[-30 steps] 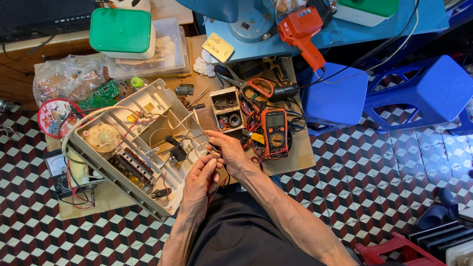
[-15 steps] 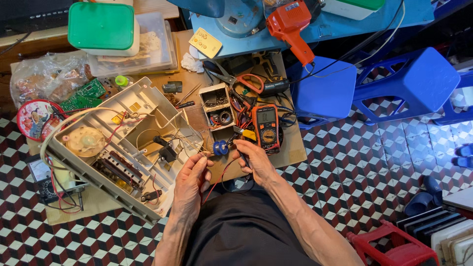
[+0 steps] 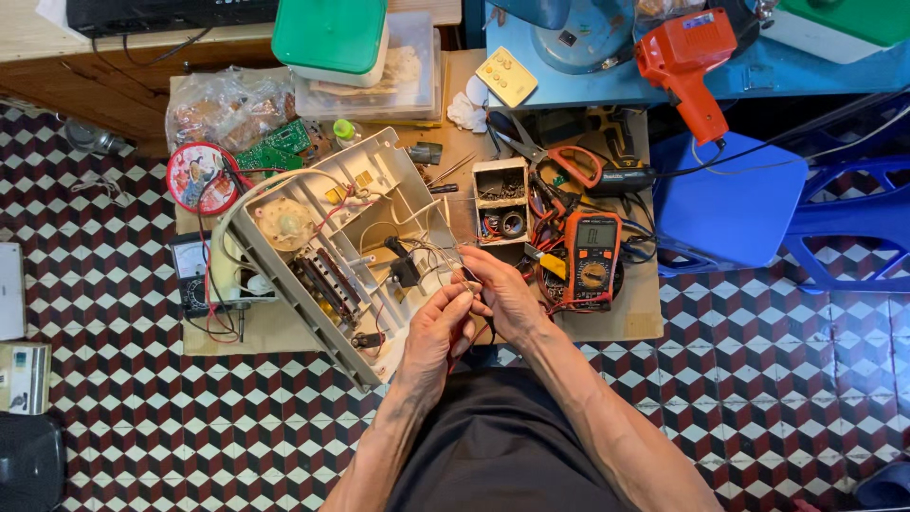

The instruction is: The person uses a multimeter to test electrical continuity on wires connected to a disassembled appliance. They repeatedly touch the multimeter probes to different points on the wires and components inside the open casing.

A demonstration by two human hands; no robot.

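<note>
Dark thin wire (image 3: pixel 471 277) pinched between both hands' fingertips, left hand (image 3: pixel 438 327), right hand (image 3: pixel 505 296), probably taut.

Even, bright daylight fills the view, with no single strong source evident. Shadows are soft and short; the darkest patch lies under the blue tabletop (image 3: pixel 607 90) at about one o'clock. Colours are saturated and the focus is sharp across the centre. The checkered floor (image 3: pixel 114 417) bends slightly toward the edges at eight and four o'clock, a wide-lens distortion. No glare or motion blur shows.
</note>
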